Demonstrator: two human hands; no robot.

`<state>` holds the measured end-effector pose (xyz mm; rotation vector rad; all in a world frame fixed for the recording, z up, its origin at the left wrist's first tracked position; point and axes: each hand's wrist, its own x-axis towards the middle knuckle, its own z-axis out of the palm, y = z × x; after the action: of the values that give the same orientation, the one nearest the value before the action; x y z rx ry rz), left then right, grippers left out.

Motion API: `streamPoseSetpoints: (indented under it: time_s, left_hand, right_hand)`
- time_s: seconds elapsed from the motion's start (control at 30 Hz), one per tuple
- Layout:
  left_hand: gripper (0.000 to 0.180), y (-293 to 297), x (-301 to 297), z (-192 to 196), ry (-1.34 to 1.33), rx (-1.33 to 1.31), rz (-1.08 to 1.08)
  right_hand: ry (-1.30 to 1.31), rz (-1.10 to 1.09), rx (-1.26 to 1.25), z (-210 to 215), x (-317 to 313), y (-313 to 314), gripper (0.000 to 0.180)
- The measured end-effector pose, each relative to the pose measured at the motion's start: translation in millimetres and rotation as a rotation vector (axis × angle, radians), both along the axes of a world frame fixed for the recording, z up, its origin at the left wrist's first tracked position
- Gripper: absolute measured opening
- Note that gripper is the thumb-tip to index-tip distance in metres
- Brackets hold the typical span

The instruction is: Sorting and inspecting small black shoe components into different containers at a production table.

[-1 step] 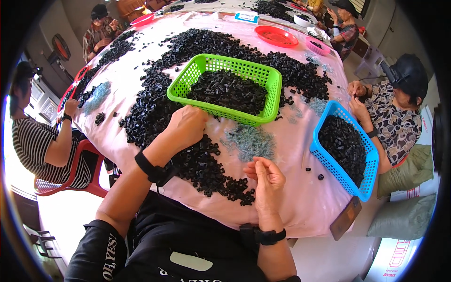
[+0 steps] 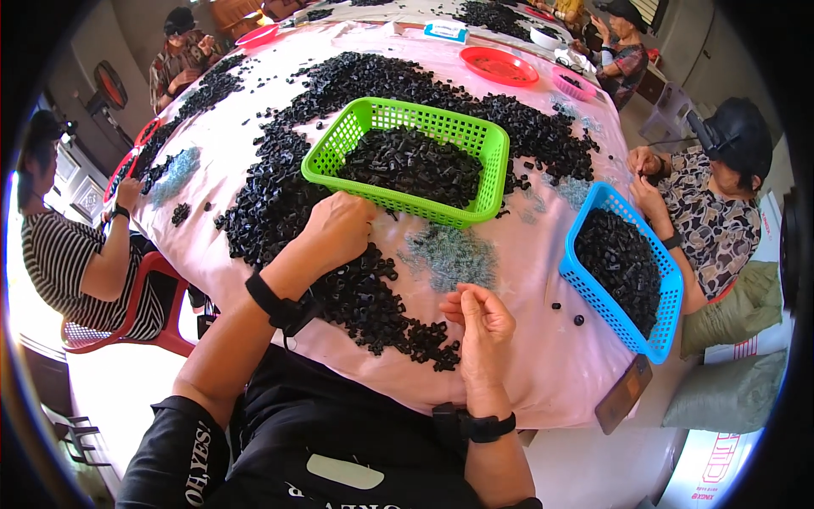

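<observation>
Our left hand [image 2: 339, 229] lies palm down on the heap of small black parts [image 2: 280, 204], the fingers curled over some pieces at the near wall of the green basket [image 2: 487, 182]; if it really grips any piece, we cannot tell. Our right hand [image 2: 485, 327] is lifted a little above the pink tablecloth [image 2: 543, 356], the fingers bent close together with the tips nearly meeting; a piece between them is too small to see. At 11 o'clock from this hand is a patch of small grey-blue parts [image 2: 449, 254], and at 9 o'clock the tail of the black heap comes near to the table edge. The green basket, half filled with black parts, stands at 12 o'clock, touching the heap. At 3 o'clock a blue basket [image 2: 585, 280] full of black parts hangs partly over the table edge, with bare cloth between it and our right hand. A red plate [image 2: 498, 66] lies far at 12 o'clock. Other persons sit at 9, 11, 1 and 3 o'clock.
</observation>
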<state>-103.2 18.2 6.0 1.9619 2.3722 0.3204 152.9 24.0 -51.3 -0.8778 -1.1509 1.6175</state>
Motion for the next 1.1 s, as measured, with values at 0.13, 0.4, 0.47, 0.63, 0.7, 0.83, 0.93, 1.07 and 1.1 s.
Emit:
streamPoseSetpoints:
  time_s: [0.13,0.4,0.47,0.63,0.7,0.83,0.93,1.07,1.1]
  left_hand:
    - [0.013,5.2,5.9,-2.2,0.043,-0.095,0.006]
    - [0.009,-3.7,38.0,3.0,-0.276,0.286,-0.259]
    - [0.010,-7.0,59.0,9.5,-0.511,0.219,-0.319]
    - [0.008,-11.5,88.4,13.8,-0.703,0.183,-0.417]
    - [0.009,-8.1,85.1,8.7,-0.613,0.280,-0.395]
    - [0.007,-6.2,65.4,-9.2,-0.261,0.188,-0.365]
    - [0.008,-8.6,64.2,-15.9,-0.191,0.116,-0.355]
    - [0.011,-9.1,67.5,-15.4,-0.126,0.029,-0.367]
    - [0.011,-8.9,68.0,-15.4,-0.127,0.029,-0.368]
  right_hand:
    - [-0.009,-0.003,-0.003,-1.5,1.1,0.3,0.021]
    - [-0.008,0.009,0.004,0.1,0.0,0.2,0.020]
    - [-0.017,0.008,0.003,0.3,-1.8,-0.4,0.019]
    - [0.069,0.041,0.013,-6.8,-0.5,-0.4,0.022]
    - [0.061,0.036,0.010,-7.9,1.2,1.5,0.021]
    - [0.052,0.011,0.005,-4.0,0.6,1.1,0.013]
    - [0.031,0.003,0.008,2.0,0.7,0.5,0.011]
    - [0.059,0.024,-0.012,-2.8,-0.1,1.4,0.013]
    - [0.054,0.032,-0.014,-4.3,0.8,1.8,0.015]
